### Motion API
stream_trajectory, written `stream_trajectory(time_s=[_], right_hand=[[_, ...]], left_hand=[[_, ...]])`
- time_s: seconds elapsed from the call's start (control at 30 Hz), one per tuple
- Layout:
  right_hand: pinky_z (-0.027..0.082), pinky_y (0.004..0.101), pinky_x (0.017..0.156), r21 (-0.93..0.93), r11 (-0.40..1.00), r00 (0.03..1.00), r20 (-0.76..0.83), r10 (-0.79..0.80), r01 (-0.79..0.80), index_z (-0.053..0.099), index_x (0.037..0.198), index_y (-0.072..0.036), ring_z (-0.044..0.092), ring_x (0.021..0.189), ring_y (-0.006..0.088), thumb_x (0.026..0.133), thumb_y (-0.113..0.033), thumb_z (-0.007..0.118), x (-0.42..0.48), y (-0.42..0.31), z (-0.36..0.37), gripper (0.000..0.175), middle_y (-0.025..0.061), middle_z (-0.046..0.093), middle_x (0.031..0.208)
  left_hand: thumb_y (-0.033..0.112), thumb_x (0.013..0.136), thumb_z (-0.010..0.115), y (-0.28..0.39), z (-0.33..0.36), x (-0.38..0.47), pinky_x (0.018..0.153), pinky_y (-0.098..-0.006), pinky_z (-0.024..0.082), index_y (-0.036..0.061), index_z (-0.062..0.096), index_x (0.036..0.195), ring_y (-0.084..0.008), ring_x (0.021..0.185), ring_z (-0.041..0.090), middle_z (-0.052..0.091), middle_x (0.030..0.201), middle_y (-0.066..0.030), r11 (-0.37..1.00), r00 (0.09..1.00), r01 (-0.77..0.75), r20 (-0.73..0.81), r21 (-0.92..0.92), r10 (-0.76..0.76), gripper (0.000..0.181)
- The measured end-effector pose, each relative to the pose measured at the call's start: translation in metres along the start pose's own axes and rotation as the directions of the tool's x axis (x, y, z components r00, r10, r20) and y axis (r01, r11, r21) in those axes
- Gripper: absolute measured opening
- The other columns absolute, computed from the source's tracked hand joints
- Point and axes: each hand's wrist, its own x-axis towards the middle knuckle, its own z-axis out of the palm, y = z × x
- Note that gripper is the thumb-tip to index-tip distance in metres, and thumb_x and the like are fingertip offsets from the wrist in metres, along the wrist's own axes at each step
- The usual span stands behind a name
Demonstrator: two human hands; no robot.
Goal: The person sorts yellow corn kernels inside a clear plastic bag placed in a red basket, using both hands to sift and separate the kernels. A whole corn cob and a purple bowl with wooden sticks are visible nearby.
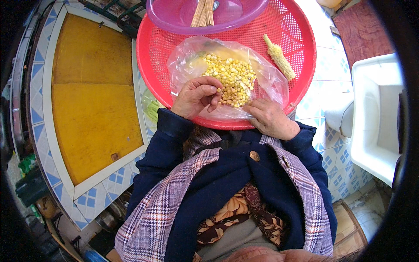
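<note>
Loose yellow corn kernels (230, 72) lie in a heap in an opened clear plastic bag (268, 70), which rests in a red perforated plastic basket (309, 62). My left hand (199, 95) is over the heap's left side, with a single kernel (219, 89) pinched between thumb and forefinger. At the lower right of the heap, my right hand (270, 116) touches the near edge of the bag with its fingers bent down; what lies beneath the fingertips is hidden. A mostly stripped corn cob (281, 60) lies in the basket to the right of the bag.
A purple plastic basin (234, 24) holding a bundle of thin wooden sticks (203, 14) sits at the basket's far side. On the left is a yellow panel (95, 98) in a tiled surround. Green vegetables (153, 109) show left of the basket. A white tub (363, 114) stands right.
</note>
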Motion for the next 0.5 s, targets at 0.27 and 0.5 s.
stream_trajectory(time_s=[0.27, 0.5], right_hand=[[0.051, 0.0424, 0.077, -0.012, 1.000, 1.000, -0.016, -0.012, 0.012, 0.059, 0.107, 0.001, 0.062, 0.090, 0.0334, 0.081, -0.008, 0.063, 0.001, 0.001, 0.001, 0.028, 0.0161, 0.060, 0.094], [0.051, 0.0427, 0.076, 0.015, 1.000, 1.000, -0.009, -0.018, 0.018, 0.059, 0.106, 0.002, 0.062, 0.089, 0.0340, 0.082, -0.008, 0.062, 0.001, 0.001, 0.000, 0.027, 0.0166, 0.060, 0.093]], left_hand=[[0.005, 0.086, 0.060, 0.008, 0.003, -0.008, 0.050, -0.0275, 0.045, -0.0005, 0.062, 0.096, -0.0160, 0.060, 0.057, 0.059, 0.076, -0.0076, 0.998, 0.999, -0.017, 0.045, -0.055, 0.019, 0.011], [0.003, 0.081, 0.062, 0.031, -0.043, -0.089, 0.043, -0.0277, 0.043, 0.0012, 0.058, 0.086, -0.0137, 0.054, 0.050, 0.052, 0.075, -0.0058, 0.941, 0.949, -0.188, -0.196, 0.281, 0.248, 0.007]])
